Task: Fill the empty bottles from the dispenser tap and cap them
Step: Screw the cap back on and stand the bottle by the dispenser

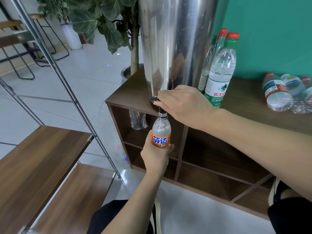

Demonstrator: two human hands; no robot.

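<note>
Filling is the step I'm on: my left hand (pixel 156 155) grips the orange-labelled bottle (pixel 161 132), its mouth right under the tap (pixel 161 108), while my right hand (pixel 182 105) curls over the tap's lever. Next I judge: release, then cap it.

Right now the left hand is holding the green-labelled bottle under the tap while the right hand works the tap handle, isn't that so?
Not quite. The head view shows the left hand holding an orange-labelled bottle under the tap, not a green-labelled one. The green-labelled bottle stands capped on the cabinet top beside the dispenser. The right hand is indeed on the tap handle.
</note>
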